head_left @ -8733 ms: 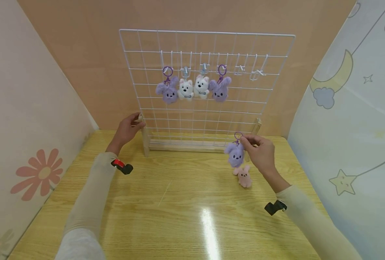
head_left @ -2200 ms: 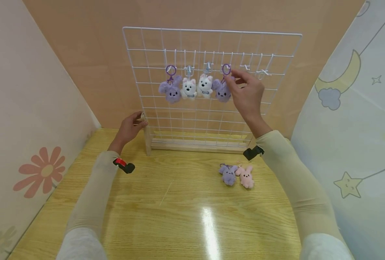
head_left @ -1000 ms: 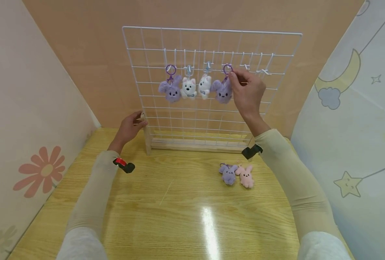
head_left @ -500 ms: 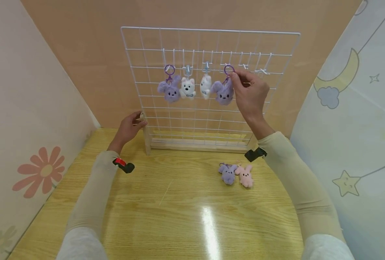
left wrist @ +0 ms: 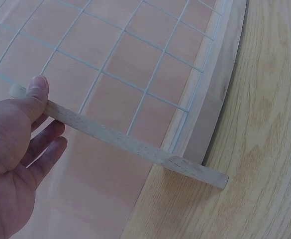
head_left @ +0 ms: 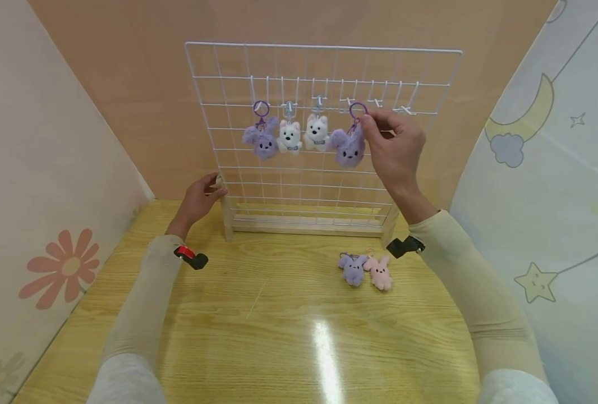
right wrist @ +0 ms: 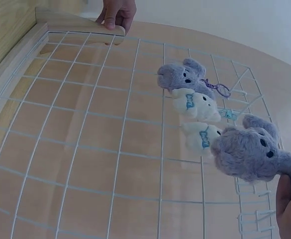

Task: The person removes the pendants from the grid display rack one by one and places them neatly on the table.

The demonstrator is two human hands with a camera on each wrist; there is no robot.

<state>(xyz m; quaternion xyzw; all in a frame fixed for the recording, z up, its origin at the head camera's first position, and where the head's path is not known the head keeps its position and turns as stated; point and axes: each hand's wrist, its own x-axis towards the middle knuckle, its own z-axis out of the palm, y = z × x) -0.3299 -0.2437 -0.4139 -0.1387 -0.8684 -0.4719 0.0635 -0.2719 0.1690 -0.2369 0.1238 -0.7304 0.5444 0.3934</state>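
In the head view my right hand [head_left: 396, 147] pinches a purple plush keychain [head_left: 349, 148] near its ring, in front of the white wire grid rack [head_left: 304, 168]. The ring appears apart from the hook behind it. The right wrist view shows this plush keychain [right wrist: 247, 154] up close, its ring mostly hidden by the fingers. My left hand [head_left: 198, 199] holds the top of the rack's left wooden post, thumb on one side and fingers on the other; the left wrist view shows this wooden post [left wrist: 110, 134] too.
Another purple plush keychain [head_left: 262, 140] and two white dog keychains [head_left: 290, 137] hang on the rack's left hooks. Bare hooks [head_left: 404, 109] are at the right. On the wooden table [head_left: 238, 336] lie a purple plush keychain [head_left: 353, 270] and a pink rabbit keychain [head_left: 380, 273], side by side.
Earlier the right hand laid one purple keychain beside the pink one, then reached up to the hanging one. That keychain has since come off its hook, forward and right. The left hand stays put.
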